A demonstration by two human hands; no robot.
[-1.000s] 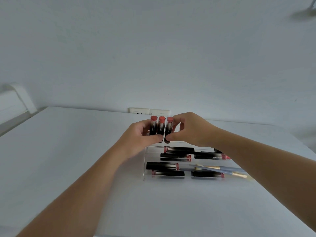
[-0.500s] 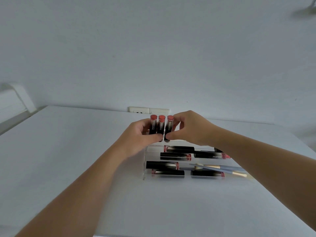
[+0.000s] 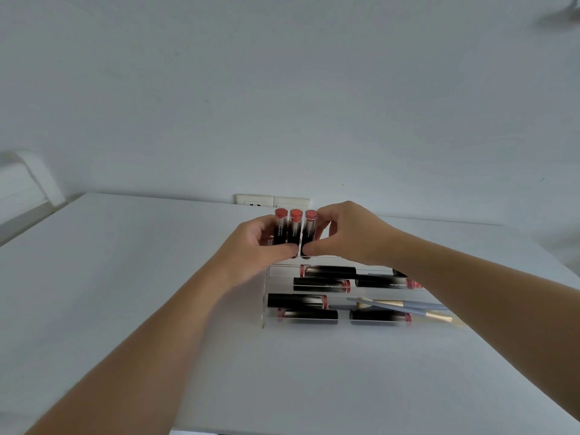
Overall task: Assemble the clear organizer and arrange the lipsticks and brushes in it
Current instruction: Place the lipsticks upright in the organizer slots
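Nothing much shifts: our left hand point(image 3: 257, 243) and right hand point(image 3: 348, 237) still pinch three upright lipsticks point(image 3: 295, 233) together atop the organizer point(image 3: 265, 309). We should lower them evenly, bases level, releasing gently.

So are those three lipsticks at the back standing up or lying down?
Standing upright. The three lipsticks show red tops upward, side by side, held between the left hand and right hand.
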